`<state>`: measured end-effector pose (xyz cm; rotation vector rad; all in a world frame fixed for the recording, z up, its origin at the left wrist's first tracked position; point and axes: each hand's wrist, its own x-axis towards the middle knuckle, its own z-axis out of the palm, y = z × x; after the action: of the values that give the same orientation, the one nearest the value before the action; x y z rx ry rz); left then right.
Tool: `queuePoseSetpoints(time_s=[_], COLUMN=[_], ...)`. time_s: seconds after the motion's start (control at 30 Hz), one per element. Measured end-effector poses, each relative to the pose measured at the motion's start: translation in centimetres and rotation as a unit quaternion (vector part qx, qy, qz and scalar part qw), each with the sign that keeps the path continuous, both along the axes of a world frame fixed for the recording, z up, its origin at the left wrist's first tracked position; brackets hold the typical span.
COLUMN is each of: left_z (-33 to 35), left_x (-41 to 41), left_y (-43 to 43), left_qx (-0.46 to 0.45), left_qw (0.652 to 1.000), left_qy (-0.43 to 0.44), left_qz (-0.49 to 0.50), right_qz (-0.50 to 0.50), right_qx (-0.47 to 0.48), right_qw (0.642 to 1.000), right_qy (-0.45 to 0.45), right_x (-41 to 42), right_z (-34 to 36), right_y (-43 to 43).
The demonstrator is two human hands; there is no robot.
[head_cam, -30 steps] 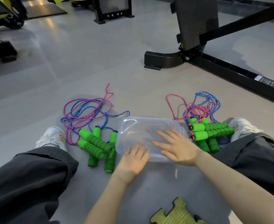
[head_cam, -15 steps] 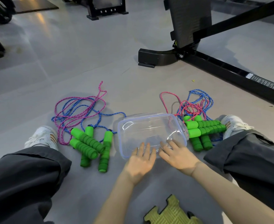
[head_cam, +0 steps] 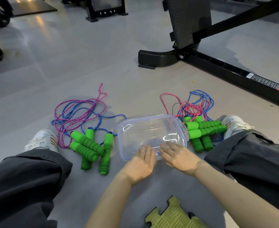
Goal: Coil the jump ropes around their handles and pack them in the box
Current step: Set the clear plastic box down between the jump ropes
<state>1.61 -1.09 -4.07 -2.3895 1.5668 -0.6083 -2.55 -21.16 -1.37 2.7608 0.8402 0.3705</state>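
Both grips lay flat and open, holding nothing: left hand (head_cam: 139,163) and right hand (head_cam: 179,156) rested on the near rim of the clear plastic box (head_cam: 152,127). Loose pink-and-blue ropes with green foam handles (head_cam: 89,145) sprawled left of them, more (head_cam: 203,129) right. Tangled cords could snag during coiling, I'd say.

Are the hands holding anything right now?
Nothing is gripped. Both hands lie flat and open, the left hand and right hand with fingertips resting on the near rim of the clear box. The jump ropes lie untouched on the floor.
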Motion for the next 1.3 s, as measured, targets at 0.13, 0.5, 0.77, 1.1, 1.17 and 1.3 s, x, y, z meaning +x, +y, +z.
queuePoseSetpoints(time_s=[0.13,0.5,0.77,1.1,1.17,1.3], left_z=[1.4,2.3,2.8,-0.2,0.3,0.9], left_x=[0.5,2.1,-2.4,0.8,0.7,0.7], left_y=[0.6,4.2,-0.9,1.6,1.7,0.7], left_qx=[-0.098,-0.178,-0.202,-0.186,-0.133,0.008], left_qw=[0.987,0.925,0.935,0.979,0.989,0.999], left_qy=[0.121,0.214,0.246,0.058,0.042,-0.015], left_qz=[0.029,0.259,0.158,0.052,0.044,0.052], right_qz=[-0.047,-0.130,-0.283,-0.031,-0.006,0.025], right_qx=[0.056,0.030,-0.003,0.020,-0.002,-0.010], right_qw=[0.995,0.981,0.951,0.997,0.992,0.992], right_qy=[0.061,0.141,0.127,-0.073,-0.125,-0.124], right_x=[-1.1,1.0,3.8,-0.6,0.0,-0.1], right_z=[0.5,0.6,2.5,-1.8,-2.3,-1.4], right_y=[0.5,-0.5,-2.8,1.5,1.8,2.2])
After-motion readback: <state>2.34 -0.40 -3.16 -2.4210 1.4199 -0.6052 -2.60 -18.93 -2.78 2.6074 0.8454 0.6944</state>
